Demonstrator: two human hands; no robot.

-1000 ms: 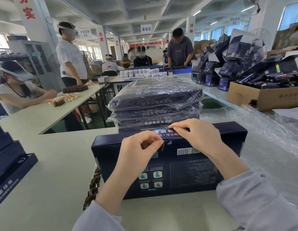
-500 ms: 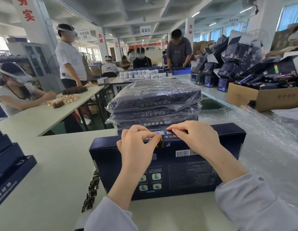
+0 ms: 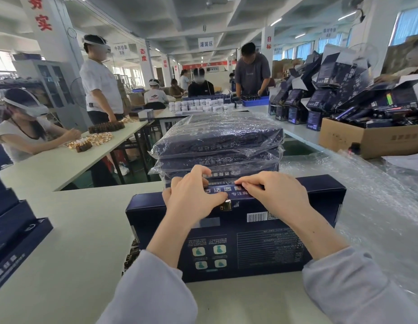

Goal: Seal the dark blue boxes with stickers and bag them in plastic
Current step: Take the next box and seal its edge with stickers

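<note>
While steadying the dark blue box (image 3: pixel 238 232) upright on its long edge on the white table (image 3: pixel 74 230), just in front of the stack of bagged boxes (image 3: pixel 217 141), gripping it along the top rim with both hands. Left hand (image 3: pixel 191 199) curled over that rim, fingers hooked behind, thumb tip pressed beside the gold sticker (image 3: pixel 226 205) set at the flap seam. Right hand (image 3: pixel 278 195) just beside it, fingers bent over the top flap with their tips bearing down on it (thumb hidden under the palm, so no telling its part in the hold). Judged as thin printed cardboard: light for its size, stiff along edges and corners, springy across the broad faces, smooth and probably a little slippery under dry fingers. Likely to dent if squeezed mid-panel, so better taken by the two short ends or along the rims, never by the sealed flap alone. Worth rubbing the sticker flat on both sides of the seam before letting go, to avoid a lifted corner catching on plastic. For bagging, probably easiest laid flat and slid in end first, with the clear plastic sheeting (image 3: pixel 378 206) at the right close to hand. Sealing seemingly near done on this box; bagging not yet begun.
</note>
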